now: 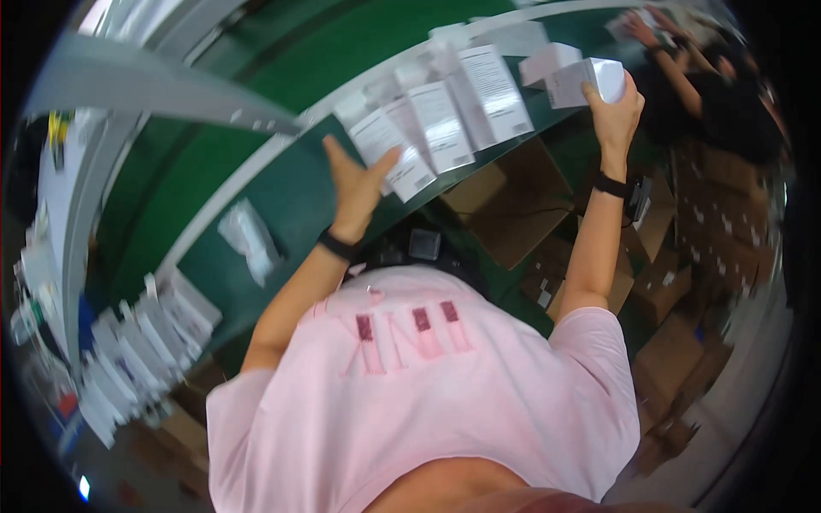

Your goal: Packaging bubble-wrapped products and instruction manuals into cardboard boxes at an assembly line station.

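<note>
Beside the near end of a row of white printed boxes, my left hand [355, 188] has its thumb and fingers spread. The fingers are close to the leftmost white box [391, 154]; whether they touch it I cannot tell. More white boxes, one in the middle [440, 124] and one farther right [498, 90], lie along the green work surface [295, 192]. At the right end of the row my right hand [616, 120] grips a white carton [566, 84], thumb on one side and fingers round the other. Another white carton [547, 61] sits just behind it.
A clear plastic bag [250, 241] lies on the surface to the left. Several white boxes [141, 346] stand at the lower left. Open cardboard boxes [513, 201] are below the edge. A grey post [162, 81] crosses the upper left. Another person [718, 103] works at the far right.
</note>
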Tool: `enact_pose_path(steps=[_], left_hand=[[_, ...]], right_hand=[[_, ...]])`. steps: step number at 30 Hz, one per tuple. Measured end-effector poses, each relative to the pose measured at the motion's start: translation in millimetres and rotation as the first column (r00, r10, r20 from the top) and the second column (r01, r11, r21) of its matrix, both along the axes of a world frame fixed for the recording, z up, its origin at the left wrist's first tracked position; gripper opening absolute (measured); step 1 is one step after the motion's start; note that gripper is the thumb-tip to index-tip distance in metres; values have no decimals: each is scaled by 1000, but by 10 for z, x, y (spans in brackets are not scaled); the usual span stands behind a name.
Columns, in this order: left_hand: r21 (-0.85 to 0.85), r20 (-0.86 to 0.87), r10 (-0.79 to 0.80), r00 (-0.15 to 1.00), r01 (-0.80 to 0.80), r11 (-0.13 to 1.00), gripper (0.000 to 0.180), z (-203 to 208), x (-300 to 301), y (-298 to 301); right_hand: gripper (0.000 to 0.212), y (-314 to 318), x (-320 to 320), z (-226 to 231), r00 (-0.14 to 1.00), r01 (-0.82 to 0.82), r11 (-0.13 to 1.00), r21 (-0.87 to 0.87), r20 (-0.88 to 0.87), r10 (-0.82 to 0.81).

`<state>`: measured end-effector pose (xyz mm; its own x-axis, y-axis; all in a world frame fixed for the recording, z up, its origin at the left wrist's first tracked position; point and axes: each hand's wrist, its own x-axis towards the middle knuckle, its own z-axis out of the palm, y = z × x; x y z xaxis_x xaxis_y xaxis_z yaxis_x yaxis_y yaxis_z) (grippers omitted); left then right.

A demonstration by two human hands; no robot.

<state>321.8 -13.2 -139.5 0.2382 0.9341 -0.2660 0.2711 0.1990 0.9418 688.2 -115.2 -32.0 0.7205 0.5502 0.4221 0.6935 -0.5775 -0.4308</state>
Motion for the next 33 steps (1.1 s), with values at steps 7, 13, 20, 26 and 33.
enact_pose_path(steps=[7,13,20,26,33], left_hand=[[133,-374,109,921,-63,989,136,-263,701,-79],[315,-188,33,982,29,949,127,-258,256,-88],[799,-168,-267,949,290,526,122,326,-1007,-146],[651,45,-252,967,163,742,109,438,-1793,-388],[-315,381,49,923,80,946,77,491,-3124,-315]], right_hand=[[85,82,352,-1664,983,-135,991,2,-126,134],[84,-82,494,-1299,978,-190,980,-56,73,194],[46,342,-1678,447,822,-501,641,582,86,563],[39,850,-3092,563,-113,-992,-85,90,-376,920],[26,1084,-4377,-178,-430,-870,-104,482,-636,641]])
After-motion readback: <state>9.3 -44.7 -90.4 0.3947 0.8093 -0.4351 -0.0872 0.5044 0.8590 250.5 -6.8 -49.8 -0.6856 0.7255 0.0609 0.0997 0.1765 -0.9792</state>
